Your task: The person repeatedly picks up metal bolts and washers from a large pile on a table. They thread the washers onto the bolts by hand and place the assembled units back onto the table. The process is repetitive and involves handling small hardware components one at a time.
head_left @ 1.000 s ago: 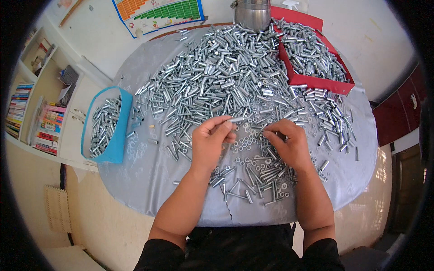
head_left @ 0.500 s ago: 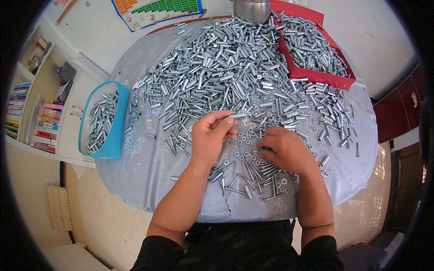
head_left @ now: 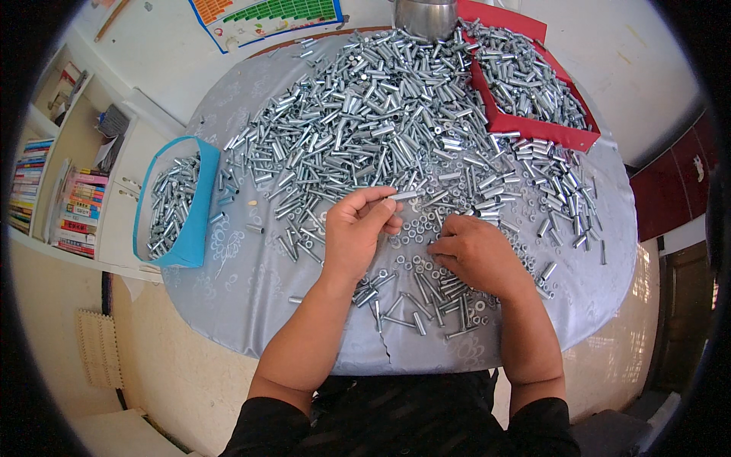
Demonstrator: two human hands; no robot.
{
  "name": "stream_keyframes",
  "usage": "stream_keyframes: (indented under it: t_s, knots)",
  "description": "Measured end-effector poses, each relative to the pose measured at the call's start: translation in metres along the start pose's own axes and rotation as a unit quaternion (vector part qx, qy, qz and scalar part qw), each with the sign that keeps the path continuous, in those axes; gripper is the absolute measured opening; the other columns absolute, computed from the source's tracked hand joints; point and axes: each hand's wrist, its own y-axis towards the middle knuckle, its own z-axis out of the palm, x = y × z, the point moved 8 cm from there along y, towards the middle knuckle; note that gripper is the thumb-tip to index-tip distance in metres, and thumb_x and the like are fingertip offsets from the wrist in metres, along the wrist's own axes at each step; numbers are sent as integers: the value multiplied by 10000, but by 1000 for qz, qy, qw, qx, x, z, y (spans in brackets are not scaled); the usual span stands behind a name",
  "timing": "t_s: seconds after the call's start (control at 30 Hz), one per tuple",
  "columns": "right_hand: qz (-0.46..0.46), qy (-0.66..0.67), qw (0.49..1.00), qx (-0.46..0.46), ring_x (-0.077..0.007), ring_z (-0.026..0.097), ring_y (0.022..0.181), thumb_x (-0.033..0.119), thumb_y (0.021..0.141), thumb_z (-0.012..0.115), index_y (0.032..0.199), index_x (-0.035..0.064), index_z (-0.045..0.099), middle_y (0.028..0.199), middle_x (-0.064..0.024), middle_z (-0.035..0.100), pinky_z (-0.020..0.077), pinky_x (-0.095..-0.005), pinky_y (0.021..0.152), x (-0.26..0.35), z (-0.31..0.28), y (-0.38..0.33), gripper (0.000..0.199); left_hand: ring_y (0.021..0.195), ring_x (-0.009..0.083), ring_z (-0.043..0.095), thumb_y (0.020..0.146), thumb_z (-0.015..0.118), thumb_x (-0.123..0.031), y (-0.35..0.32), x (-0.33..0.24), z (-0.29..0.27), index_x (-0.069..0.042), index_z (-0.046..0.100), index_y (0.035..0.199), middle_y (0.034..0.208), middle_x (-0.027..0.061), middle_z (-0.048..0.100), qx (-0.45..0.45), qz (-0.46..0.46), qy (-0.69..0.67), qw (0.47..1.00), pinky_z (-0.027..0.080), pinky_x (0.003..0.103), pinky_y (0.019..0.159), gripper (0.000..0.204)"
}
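Observation:
Between the thumb and forefinger of my left hand (head_left: 356, 232) is a shiny metal sleeve (head_left: 405, 196), held roughly level and pointing right. My right hand (head_left: 483, 255) is lower and to the right, its fingertips pinched together over the scattered nuts (head_left: 417, 228). Whatever those fingertips hold, if anything, is hidden. Loose bolts (head_left: 428, 288) and washers lie just below the right hand. Beyond both hands spreads a large heap of metal sleeves and bolts (head_left: 365, 114).
A red box (head_left: 544, 135) filled with metal parts stands at the back right, near a steel pot (head_left: 425, 19). On the left is a blue bin (head_left: 190, 236) partly filled with similar parts. A grey cloth (head_left: 228, 305) covers the round-edged table. Bookshelves (head_left: 57, 190) stand farther left.
My right hand has shifted slightly left, and its fingers have come together low over the nuts. The left hand keeps the sleeve almost in the same place.

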Motion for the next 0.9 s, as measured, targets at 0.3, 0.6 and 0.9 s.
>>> stream_keyframes:
  t_s: [0.3,0.6,0.9]
  knots:
    - [89,150,979,-110,-253,621,757,77,759,684,840,56,657,820,-87,611,500,-356,671,-18,-15,1,89,720,152,669,891,612,-44,1,6,6,17,644,1089,929,124,701,41,-33,-24,998,569,282,652,210]
    - [212,449,830,-256,-114,641,831,11,827,693,921,-8,632,946,-69,684,520,-253,742,-49,0,-8,113,740,166,689,895,622,-58,-4,11,18,18,641,1103,946,130,708,98,-72,-33,992,580,286,655,222]
    - [227,507,801,-225,-139,644,891,-34,828,680,967,-35,617,1019,-111,674,532,-267,784,-45,3,-3,152,730,169,688,906,607,-53,-4,14,18,29,638,1101,933,136,703,109,-80,-30,990,579,280,644,214]
